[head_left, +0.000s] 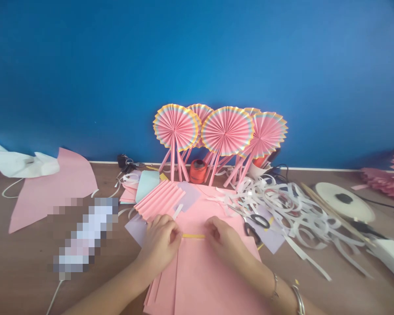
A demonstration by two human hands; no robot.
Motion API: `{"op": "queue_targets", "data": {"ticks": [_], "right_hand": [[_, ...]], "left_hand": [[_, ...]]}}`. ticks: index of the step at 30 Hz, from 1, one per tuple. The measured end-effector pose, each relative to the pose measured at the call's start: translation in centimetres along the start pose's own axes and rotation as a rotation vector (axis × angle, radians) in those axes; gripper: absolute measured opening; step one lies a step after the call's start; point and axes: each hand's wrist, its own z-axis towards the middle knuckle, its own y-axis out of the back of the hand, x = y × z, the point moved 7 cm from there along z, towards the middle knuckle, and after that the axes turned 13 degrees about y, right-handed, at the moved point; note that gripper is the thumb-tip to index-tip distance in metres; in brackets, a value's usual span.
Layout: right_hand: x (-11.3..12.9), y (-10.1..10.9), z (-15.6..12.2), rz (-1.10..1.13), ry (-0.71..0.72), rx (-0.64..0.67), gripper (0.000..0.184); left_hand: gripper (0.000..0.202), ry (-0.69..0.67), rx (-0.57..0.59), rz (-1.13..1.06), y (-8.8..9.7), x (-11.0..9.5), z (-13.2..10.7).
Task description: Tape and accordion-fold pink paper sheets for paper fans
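Observation:
A narrow yellow paper strip [193,236] stretches between my two hands, just above or on the pink paper sheets [210,275]. My left hand [162,238] has its fingers curled together at the strip's left end. At the other end, my right hand [221,236] is closed in a similar pinch, with bracelets on that wrist. The fingertips are partly hidden. An accordion-folded pink paper [159,199] lies beyond my left hand. Black-handled scissors [258,221] rest at the right edge of the pink sheets, beyond my right hand.
Several round pleated paper fans [228,131] stand against the blue wall [197,52], around an orange roll [198,171]. Curled white strips [292,205] pile up at right, near a pale round object [328,197]. Pink paper [55,192] and a blurred-out object [88,234] lie left.

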Motion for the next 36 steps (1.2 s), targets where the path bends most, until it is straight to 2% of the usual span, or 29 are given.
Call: {"op": "queue_targets", "data": {"ticks": [15, 36], "right_hand": [[0.4, 0.1, 0.1, -0.052, -0.008, 0.012, 0.019], [1.0, 0.1, 0.0, -0.181, 0.074, -0.038, 0.019]], "left_hand": [[0.013, 0.003, -0.005, 0.031, -0.1, -0.1, -0.1], [0.011, -0.023, -0.044, 0.091, 0.2, -0.8, -0.5]]}}
